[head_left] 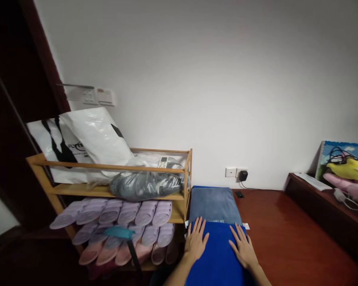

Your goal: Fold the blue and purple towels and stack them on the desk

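A bright blue folded cloth (216, 254) lies on the left end of a reddish-brown wooden surface. My left hand (196, 240) rests flat on its left edge, fingers spread. On the opposite edge my right hand (243, 247) lies palm down, its fingers also apart. Just beyond my fingertips is a grey-blue folded cloth (214, 204) with pale lettering near its front edge, partly covered by the blue cloth. Small white tags stick out at both sides where the two meet. Neither hand grips anything.
A wooden shoe rack (121, 194) stands close on the left, with rows of lilac slippers (123, 212), a white bag (89, 143) and a grey plastic-wrapped bundle (149, 184). A plugged black adapter (243, 175) trails a cable. Plush toys (350, 171) sit on a ledge at right.
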A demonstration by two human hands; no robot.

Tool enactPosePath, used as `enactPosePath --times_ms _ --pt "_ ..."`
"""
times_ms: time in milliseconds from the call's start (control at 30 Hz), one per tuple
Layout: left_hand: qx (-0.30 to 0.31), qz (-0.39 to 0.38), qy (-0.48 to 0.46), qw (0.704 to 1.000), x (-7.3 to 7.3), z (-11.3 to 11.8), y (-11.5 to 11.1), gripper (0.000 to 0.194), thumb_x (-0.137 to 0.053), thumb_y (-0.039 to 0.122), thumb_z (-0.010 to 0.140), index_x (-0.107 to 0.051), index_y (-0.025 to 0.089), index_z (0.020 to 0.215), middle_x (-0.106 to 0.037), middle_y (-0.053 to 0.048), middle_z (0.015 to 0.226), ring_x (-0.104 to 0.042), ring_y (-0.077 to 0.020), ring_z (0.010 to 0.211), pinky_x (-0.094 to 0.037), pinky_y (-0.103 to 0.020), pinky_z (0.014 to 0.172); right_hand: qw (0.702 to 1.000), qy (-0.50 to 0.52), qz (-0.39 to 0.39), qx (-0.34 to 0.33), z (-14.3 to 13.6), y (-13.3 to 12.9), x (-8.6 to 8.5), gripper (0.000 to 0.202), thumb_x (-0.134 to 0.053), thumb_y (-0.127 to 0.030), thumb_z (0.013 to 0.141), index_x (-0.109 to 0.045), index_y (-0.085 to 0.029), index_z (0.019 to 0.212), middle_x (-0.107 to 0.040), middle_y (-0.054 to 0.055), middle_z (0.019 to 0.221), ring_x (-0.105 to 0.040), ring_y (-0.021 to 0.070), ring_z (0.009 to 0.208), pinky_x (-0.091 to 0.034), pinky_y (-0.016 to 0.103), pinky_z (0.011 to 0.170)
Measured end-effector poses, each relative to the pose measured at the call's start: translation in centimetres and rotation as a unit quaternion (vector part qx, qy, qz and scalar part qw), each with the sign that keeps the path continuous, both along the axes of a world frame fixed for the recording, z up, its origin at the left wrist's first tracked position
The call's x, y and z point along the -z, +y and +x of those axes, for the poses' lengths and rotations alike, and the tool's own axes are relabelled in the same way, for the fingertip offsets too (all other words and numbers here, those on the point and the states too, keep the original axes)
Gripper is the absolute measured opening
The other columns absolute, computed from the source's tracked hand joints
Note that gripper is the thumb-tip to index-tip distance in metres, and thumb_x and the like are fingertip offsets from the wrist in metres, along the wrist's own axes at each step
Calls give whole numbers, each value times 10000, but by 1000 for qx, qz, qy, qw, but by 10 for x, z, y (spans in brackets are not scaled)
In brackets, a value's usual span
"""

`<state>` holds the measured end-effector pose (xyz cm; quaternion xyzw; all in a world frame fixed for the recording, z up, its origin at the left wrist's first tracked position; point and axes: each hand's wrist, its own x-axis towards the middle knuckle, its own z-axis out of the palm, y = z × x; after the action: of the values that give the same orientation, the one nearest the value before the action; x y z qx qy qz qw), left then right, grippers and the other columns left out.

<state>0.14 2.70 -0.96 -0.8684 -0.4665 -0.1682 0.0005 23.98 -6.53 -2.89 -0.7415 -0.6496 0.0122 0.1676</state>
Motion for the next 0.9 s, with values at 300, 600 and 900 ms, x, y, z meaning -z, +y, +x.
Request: enactPosePath --times_ms 300,600,900 --pt "4 22 -8 1000 10 -1 2 549 -250 440 950 -151 262 1460 -261 -41 1512 -232 -247 1380 -204 -516 1112 1000 5 11 10 5 3 20 597 -265 -582 885 -189 -361 1434 -214 12 1530 -160 214 1404 -232 512 1091" --pt "7 8 -9 1000 4 -5 -9 549 -240 470 946 -197 263 1453 -325 -32 1483 -293 -233 1357 -243 -473 1106 1000 24 5 18 1 -7 15 590 -280 -601 872 -248 -374 1416 -295 15 1500 -223 234 1385 -236 557 1073" --pt "39 29 -1 999 6 -20 -47 546 -268 433 951 -137 283 1459 -305 -11 1492 -295 -222 1356 -258 -472 1107 998 34 0 47 -16 -63 10 594 -300 -623 857 -288 -382 1400 -318 6 1486 -261 237 1371 -281 546 1059"
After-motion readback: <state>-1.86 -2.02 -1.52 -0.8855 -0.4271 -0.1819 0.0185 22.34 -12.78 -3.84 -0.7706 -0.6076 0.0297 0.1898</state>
